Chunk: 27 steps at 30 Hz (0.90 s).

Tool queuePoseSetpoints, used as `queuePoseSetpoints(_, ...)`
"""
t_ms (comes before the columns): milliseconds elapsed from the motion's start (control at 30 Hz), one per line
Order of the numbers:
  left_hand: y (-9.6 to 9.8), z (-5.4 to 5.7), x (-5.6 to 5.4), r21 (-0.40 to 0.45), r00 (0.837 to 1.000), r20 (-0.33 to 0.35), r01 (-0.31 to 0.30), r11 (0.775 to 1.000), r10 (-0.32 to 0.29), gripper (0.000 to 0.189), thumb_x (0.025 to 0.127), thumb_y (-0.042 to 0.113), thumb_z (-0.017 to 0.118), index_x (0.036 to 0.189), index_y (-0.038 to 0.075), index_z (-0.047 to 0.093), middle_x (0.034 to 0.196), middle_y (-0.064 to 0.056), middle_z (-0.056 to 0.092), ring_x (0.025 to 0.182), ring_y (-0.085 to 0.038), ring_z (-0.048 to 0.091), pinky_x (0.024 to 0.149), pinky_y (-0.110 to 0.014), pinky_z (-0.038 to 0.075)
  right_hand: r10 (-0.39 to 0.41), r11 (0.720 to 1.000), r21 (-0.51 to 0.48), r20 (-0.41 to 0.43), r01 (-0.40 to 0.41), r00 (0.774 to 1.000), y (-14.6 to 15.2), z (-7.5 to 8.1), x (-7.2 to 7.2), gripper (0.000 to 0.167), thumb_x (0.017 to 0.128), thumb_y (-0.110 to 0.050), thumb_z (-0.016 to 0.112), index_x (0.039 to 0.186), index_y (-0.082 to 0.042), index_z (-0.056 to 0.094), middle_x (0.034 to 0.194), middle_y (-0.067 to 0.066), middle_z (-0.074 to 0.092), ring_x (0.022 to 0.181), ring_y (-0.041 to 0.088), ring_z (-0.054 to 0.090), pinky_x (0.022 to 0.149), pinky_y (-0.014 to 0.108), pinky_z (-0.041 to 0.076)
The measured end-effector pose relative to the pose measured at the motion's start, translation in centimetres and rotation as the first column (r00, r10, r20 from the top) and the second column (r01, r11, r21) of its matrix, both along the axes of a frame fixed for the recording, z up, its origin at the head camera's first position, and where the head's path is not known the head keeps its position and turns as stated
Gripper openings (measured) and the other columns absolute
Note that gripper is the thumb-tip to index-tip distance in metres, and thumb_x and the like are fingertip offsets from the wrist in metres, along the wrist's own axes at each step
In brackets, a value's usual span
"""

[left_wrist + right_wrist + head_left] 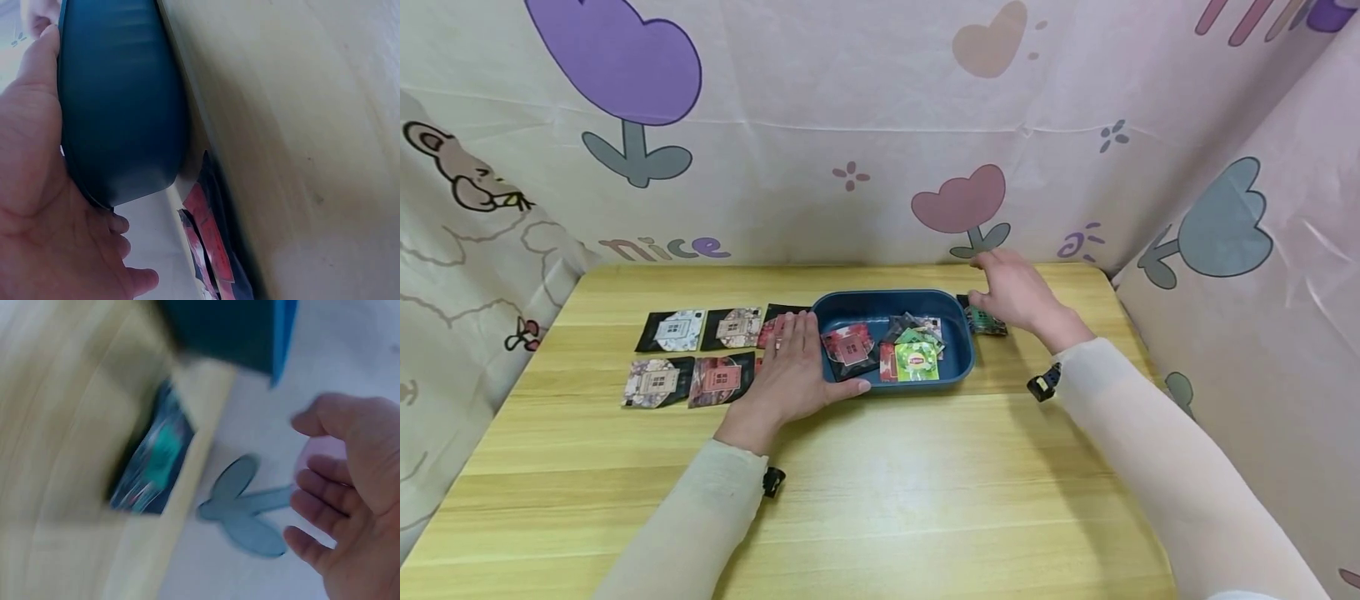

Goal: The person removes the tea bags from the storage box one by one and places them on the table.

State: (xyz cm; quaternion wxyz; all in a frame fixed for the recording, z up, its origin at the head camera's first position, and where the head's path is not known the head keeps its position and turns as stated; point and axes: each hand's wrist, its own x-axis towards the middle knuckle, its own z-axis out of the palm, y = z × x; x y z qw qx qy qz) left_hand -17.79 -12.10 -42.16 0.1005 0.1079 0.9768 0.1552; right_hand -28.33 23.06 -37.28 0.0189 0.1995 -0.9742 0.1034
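A dark blue rectangular tray stands near the back of the table. In it lie a black-and-red sachet, a green Lipton tea bag and several overlapping packets. My left hand rests on the tray's left rim with fingers straight and the thumb along the front edge; the left wrist view shows its palm against the tray wall. Beyond the tray's right end, my right hand hovers with loosely bent fingers and nothing between them. Below it lies a black-and-green sachet, partly covered by the hand in the head view.
Left of the tray, dark sachets lie in two rows, among them a white-and-black one and a red one; my left hand partly hides the rightmost ones. A printed curtain hangs right behind the wooden table.
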Motion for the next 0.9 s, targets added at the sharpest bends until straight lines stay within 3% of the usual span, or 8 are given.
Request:
queuePoseSetpoints(167, -0.1, 0.2, 0.1, -0.026, 1.000, -0.006, 0.003, 1.000, -0.003, 0.142, 0.080, 0.096, 0.050, 0.167, -0.002, -0.005, 0.175, -0.023, -0.010, 0.162, -0.042, -0.015, 0.129, -0.066, 0.000, 0.134, 0.990, -0.031, -0.159, -0.140, 0.978, -3.4, 0.1, 2.9, 0.036, 0.096, -0.024, 0.076, 0.122, -0.001, 0.072, 0.127, 0.017, 0.070, 0.123, 0.038, 0.059, 0.113, 0.054, 0.045)
queuePoseSetpoints(300, -0.2, 0.2, 0.1, -0.033, 1.000, -0.008, 0.001, 0.999, -0.001, 0.141, 0.081, 0.095, 0.050, 0.167, -0.002, -0.004, 0.175, -0.022, -0.012, 0.162, -0.041, -0.017, 0.129, -0.066, -0.002, 0.286, 0.958, 0.041, -0.125, -0.283, 0.950, -5.7, -1.2, 4.8, 0.027, 0.094, -0.020, 0.078, 0.115, -0.003, 0.077, 0.117, 0.013, 0.074, 0.114, 0.033, 0.065, 0.106, 0.050, 0.051)
queuePoseSetpoints(367, -0.2, 0.2, 0.0, -0.031, 1.000, -0.005, 0.001, 1.000, -0.001, 0.141, 0.081, 0.096, 0.050, 0.167, -0.001, -0.005, 0.175, -0.022, -0.012, 0.162, -0.041, -0.018, 0.129, -0.066, -0.002, 0.318, 0.947, 0.074, -0.081, -0.312, 0.945, -6.4, -1.9, 5.5, 0.026, 0.093, -0.019, 0.080, 0.115, -0.004, 0.079, 0.114, 0.010, 0.076, 0.108, 0.030, 0.065, 0.100, 0.048, 0.054)
queuePoseSetpoints(700, 0.0, 0.1, -0.1, -0.016, 1.000, 0.014, -0.002, 1.000, 0.002, 0.142, 0.080, 0.097, 0.049, 0.167, -0.001, -0.007, 0.175, -0.021, -0.013, 0.161, -0.040, -0.019, 0.130, -0.063, -0.001, 0.278, 0.945, 0.154, 0.093, -0.289, 0.956, -7.6, -3.3, 5.8, 0.039, 0.088, -0.031, 0.088, 0.117, -0.007, 0.078, 0.110, 0.006, 0.072, 0.097, 0.025, 0.058, 0.091, 0.042, 0.051)
queuePoseSetpoints(900, 0.0, 0.2, -0.1, -0.013, 1.000, 0.011, -0.001, 1.000, 0.002, 0.142, 0.080, 0.096, 0.050, 0.167, -0.002, -0.007, 0.176, -0.022, -0.011, 0.162, -0.041, -0.016, 0.130, -0.063, 0.000, 0.252, 0.943, 0.190, 0.130, -0.274, 0.959, -7.8, -3.5, 5.4, 0.043, 0.086, -0.035, 0.090, 0.116, -0.008, 0.077, 0.111, 0.005, 0.070, 0.097, 0.025, 0.056, 0.090, 0.042, 0.051)
